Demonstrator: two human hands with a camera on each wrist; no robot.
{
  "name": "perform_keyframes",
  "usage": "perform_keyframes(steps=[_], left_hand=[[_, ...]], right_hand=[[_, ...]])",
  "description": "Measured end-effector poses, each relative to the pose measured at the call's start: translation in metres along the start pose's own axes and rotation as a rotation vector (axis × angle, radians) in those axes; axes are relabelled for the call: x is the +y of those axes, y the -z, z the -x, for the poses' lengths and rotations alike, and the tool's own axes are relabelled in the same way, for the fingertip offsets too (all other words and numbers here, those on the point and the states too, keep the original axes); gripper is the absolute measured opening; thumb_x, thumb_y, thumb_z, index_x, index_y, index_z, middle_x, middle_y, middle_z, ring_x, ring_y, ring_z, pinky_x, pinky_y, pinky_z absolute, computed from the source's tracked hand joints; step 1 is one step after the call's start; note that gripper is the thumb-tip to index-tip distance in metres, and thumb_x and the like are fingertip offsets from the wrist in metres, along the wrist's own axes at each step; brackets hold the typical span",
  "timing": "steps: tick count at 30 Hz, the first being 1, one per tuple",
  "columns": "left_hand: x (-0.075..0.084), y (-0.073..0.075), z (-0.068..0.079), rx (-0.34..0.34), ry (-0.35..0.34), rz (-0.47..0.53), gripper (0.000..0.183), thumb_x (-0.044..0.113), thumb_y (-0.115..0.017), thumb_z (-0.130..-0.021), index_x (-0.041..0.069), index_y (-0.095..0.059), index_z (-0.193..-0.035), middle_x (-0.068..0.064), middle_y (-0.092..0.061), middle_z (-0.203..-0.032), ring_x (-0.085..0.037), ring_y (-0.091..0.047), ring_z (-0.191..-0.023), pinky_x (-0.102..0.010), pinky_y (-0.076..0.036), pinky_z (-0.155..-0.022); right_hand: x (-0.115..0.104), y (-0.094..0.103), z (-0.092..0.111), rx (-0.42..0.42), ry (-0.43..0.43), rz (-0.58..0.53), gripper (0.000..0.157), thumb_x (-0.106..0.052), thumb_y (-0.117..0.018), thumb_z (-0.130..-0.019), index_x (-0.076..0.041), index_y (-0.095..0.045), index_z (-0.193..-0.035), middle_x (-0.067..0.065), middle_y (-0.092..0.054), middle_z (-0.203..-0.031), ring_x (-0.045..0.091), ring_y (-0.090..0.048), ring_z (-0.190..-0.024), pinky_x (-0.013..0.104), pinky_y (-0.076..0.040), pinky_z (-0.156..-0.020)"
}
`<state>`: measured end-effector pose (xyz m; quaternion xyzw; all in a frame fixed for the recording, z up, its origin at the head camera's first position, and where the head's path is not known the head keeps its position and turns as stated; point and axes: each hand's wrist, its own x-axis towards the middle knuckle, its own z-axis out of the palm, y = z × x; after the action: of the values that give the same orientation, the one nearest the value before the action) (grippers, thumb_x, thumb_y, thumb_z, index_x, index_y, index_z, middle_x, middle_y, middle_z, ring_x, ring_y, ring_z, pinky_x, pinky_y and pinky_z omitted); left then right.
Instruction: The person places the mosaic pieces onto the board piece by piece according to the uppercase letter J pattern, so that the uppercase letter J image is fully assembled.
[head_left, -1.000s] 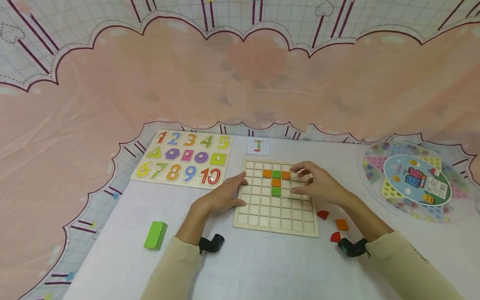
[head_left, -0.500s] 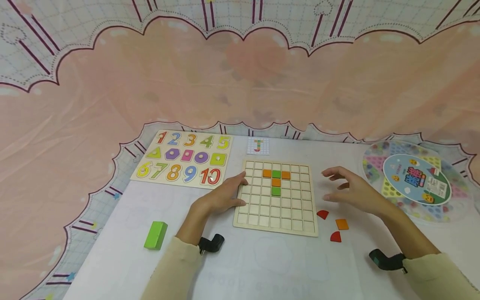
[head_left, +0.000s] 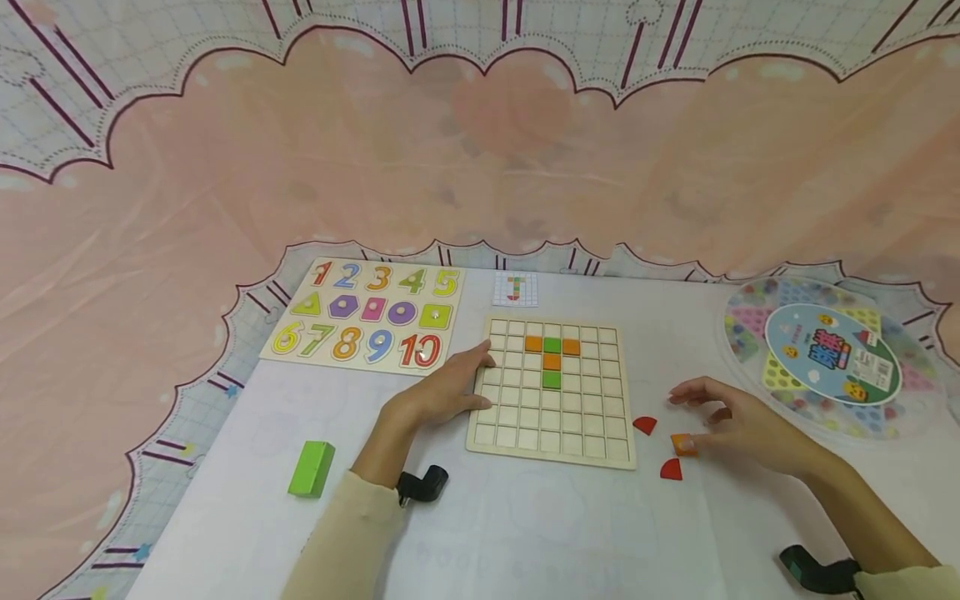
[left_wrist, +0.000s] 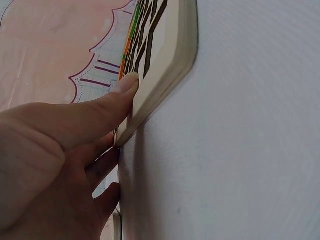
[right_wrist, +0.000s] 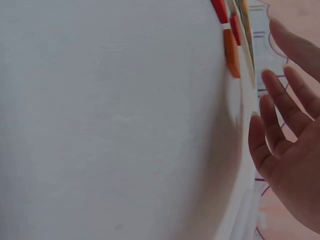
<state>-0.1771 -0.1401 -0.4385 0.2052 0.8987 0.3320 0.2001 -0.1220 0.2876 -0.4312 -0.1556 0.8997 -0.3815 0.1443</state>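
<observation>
A square wooden grid board [head_left: 517, 437] lies mid-table, with orange and green square tiles [head_left: 551, 362] set in its upper cells in a T-like pattern. My left hand [head_left: 438, 392] rests along the board's left edge, thumb and fingers spread; in the left wrist view its thumb [left_wrist: 107, 110] touches the rim. Right of the board, my right hand [head_left: 750, 421] hovers above a loose orange square tile [head_left: 681, 445], its thumb overlapping the tile in the head view. The right wrist view shows those fingers apart from the orange tile [right_wrist: 231, 55]. Two red quarter-circle pieces [head_left: 645, 426] lie close by.
Behind the board lies a small pattern card [head_left: 515, 289] with a J-like figure. A number puzzle board [head_left: 360, 333] sits at the back left, a green block [head_left: 311, 469] at the front left. On the right stands a clear round container [head_left: 825, 358] with a printed label.
My right hand has moved from over the board's right side, rightward and nearer, to above the loose orange tile. The left hand has stayed at the board's edge.
</observation>
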Motion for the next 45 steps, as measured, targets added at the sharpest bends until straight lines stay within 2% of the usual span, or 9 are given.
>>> perform_keyframes(steps=[6,13,16,22,32,38,45], left_hand=[[0.001,0.001,0.0,-0.009,0.007,-0.006,0.067,0.013,-0.072,-0.094,0.007,-0.04,-0.153,-0.01,-0.029,-0.169,-0.027,-0.022,-0.16,-0.045,-0.021,-0.133],[0.001,0.001,0.001,-0.007,0.009,-0.014,0.07,0.014,-0.072,-0.094,0.007,-0.038,-0.154,-0.01,-0.029,-0.169,-0.027,-0.02,-0.161,-0.045,-0.02,-0.133],[0.001,0.001,0.001,-0.01,0.018,-0.014,0.068,0.014,-0.072,-0.094,0.008,-0.039,-0.154,-0.009,-0.025,-0.171,-0.027,-0.019,-0.161,-0.045,-0.019,-0.133],[0.001,0.001,0.001,-0.005,0.02,-0.005,0.067,0.014,-0.072,-0.094,0.008,-0.041,-0.153,-0.009,-0.023,-0.172,-0.027,-0.018,-0.161,-0.045,-0.019,-0.133],[0.0,0.0,0.001,-0.009,0.011,-0.006,0.066,0.013,-0.072,-0.094,0.007,-0.041,-0.152,-0.01,-0.024,-0.171,-0.028,-0.019,-0.161,-0.045,-0.019,-0.133],[-0.001,0.0,0.0,-0.013,0.0,-0.015,0.069,0.013,-0.071,-0.095,0.006,-0.038,-0.154,-0.011,-0.026,-0.17,-0.027,-0.019,-0.161,-0.045,-0.019,-0.133],[0.0,0.0,0.002,-0.01,0.01,-0.008,0.065,0.013,-0.072,-0.094,0.006,-0.042,-0.151,-0.011,-0.022,-0.172,-0.028,-0.018,-0.161,-0.045,-0.019,-0.133]], right_hand=[[0.007,-0.005,0.011,-0.058,0.008,-0.002,0.051,-0.031,-0.085,-0.082,-0.019,-0.062,-0.126,-0.002,-0.07,-0.122,-0.005,-0.058,-0.108,0.015,-0.048,-0.089],[0.014,-0.011,0.013,-0.061,0.038,0.008,0.049,-0.029,-0.087,-0.079,-0.02,-0.064,-0.121,-0.005,-0.069,-0.116,-0.003,-0.057,-0.106,0.005,-0.042,-0.093],[0.013,-0.01,0.011,-0.073,0.034,0.027,0.046,-0.03,-0.087,-0.079,-0.02,-0.065,-0.118,-0.006,-0.067,-0.115,-0.002,-0.056,-0.105,0.004,-0.042,-0.094],[0.012,-0.009,0.007,-0.076,-0.008,0.101,0.035,-0.032,-0.086,-0.08,-0.023,-0.067,-0.109,-0.008,-0.066,-0.11,-0.002,-0.053,-0.1,0.01,-0.047,-0.089],[0.009,-0.007,0.007,-0.072,-0.015,0.107,0.022,-0.025,-0.084,-0.082,-0.027,-0.07,-0.099,-0.011,-0.07,-0.102,0.001,-0.053,-0.093,0.017,-0.045,-0.078],[0.004,0.004,0.006,-0.006,0.033,0.074,0.018,-0.018,-0.082,-0.084,-0.024,-0.07,-0.096,-0.011,-0.073,-0.101,0.003,-0.056,-0.091,0.018,-0.048,-0.073],[-0.005,0.009,-0.005,0.062,0.164,0.033,0.019,-0.006,-0.081,-0.083,-0.014,-0.071,-0.097,-0.013,-0.072,-0.1,0.0,-0.064,-0.088,0.013,-0.056,-0.075]])
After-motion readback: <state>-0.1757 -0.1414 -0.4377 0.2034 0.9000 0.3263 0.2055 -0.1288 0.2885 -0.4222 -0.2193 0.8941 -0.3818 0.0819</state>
